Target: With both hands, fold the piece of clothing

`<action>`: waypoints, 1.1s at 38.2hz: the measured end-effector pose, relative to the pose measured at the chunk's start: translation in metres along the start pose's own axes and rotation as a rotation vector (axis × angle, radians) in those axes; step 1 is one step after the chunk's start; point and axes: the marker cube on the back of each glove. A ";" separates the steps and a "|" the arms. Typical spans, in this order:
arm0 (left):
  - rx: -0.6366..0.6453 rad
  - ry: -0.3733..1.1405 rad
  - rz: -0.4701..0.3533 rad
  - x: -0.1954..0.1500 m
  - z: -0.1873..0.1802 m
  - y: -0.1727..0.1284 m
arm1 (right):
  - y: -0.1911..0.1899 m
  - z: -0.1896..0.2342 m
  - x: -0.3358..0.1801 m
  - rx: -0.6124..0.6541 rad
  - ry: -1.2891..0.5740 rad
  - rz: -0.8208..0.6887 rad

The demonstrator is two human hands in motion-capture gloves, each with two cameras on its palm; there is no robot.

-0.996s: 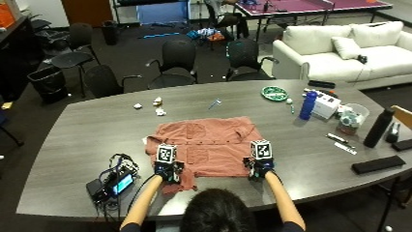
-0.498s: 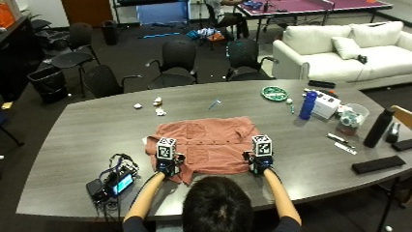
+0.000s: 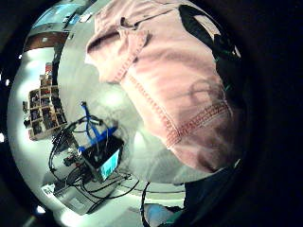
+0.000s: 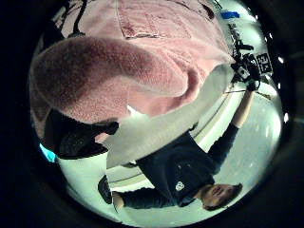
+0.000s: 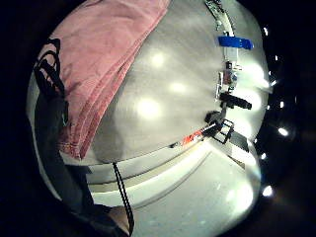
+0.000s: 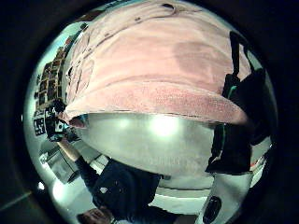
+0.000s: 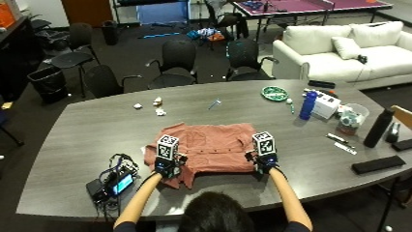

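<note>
A salmon-pink shirt [image 7: 209, 147] lies on the grey table [image 7: 96, 130], its near edge doubled over. My left hand [image 7: 166, 166] grips the near left part of the cloth, which is lifted off the table [image 4: 156, 123] in a thick fold [image 4: 109, 76]. My right hand [image 7: 264, 162] holds the near right edge [image 6: 154, 95], also raised above the tabletop. A hemmed corner of the shirt [image 3: 189, 127] hangs close to the left palm. The layered right edge [image 5: 98, 89] drapes beside the right glove.
A black device with cables and a lit screen [image 7: 112, 181] sits left of my left hand. A blue bottle [image 7: 308, 105], a white box [image 7: 326, 105], a black bottle [image 7: 378, 128], pens [image 7: 339, 141] and a black case [image 7: 376, 165] stand at the right. Small items [image 7: 154, 106] lie beyond the shirt.
Both hands have moved a little away from me across the table, carrying the shirt's near edge with them. The near edge now sits raised and folded over.
</note>
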 end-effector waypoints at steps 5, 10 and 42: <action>0.043 0.006 0.113 -0.002 -0.010 0.010 | 0.007 -0.008 0.016 0.024 0.005 -0.043; 0.083 0.049 0.189 0.001 -0.044 0.051 | 0.041 -0.037 0.021 0.067 0.035 -0.047; 0.349 0.114 -0.553 -0.061 -0.070 -0.114 | -0.144 -0.071 -0.016 0.307 0.260 0.376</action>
